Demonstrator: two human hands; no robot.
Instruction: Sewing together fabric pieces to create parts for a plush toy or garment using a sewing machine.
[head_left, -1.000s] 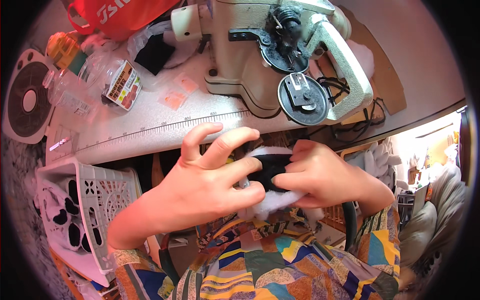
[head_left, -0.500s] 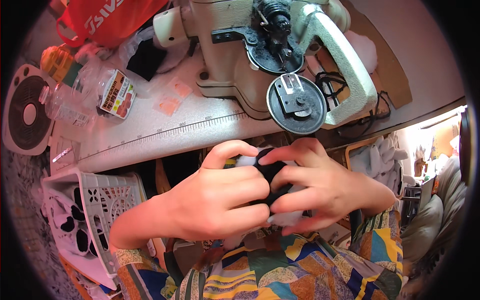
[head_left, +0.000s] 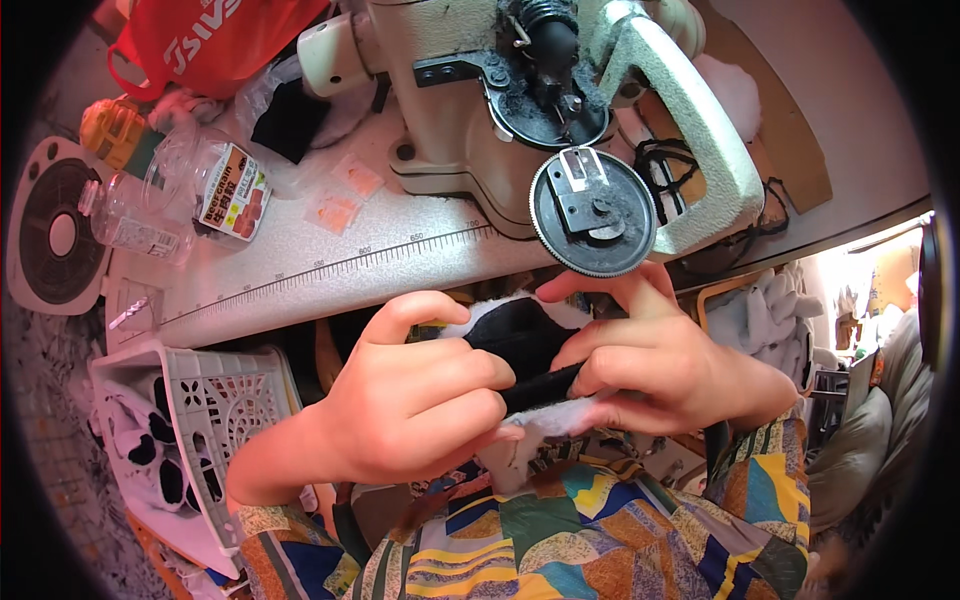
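Between my hands, over my lap, is a piece of white fluffy fabric with a black patch (head_left: 515,335). My left hand (head_left: 405,395) grips its left side, fingers curled over the black edge with the thumb beneath. On the right edge my right hand (head_left: 655,355) pinches the same piece, its index finger reaching up along the far edge. The black part is spread between them, with a fold across its near side. Just beyond the fabric is the toothed metal disc (head_left: 595,212) of a pale sewing machine (head_left: 440,130), apart from the piece.
A white plastic basket (head_left: 225,400) with black-and-white plush pieces stands at left. On the table (head_left: 300,295) lie clear plastic containers (head_left: 235,190), a red bag (head_left: 205,45) and orange packets (head_left: 345,195). A round-grilled device (head_left: 60,235) sits at far left. White fabric (head_left: 760,320) lies at right.
My hands have moved apart, the left one leftward. The fabric, bunched and mostly covered before, is now spread so its black patch shows.
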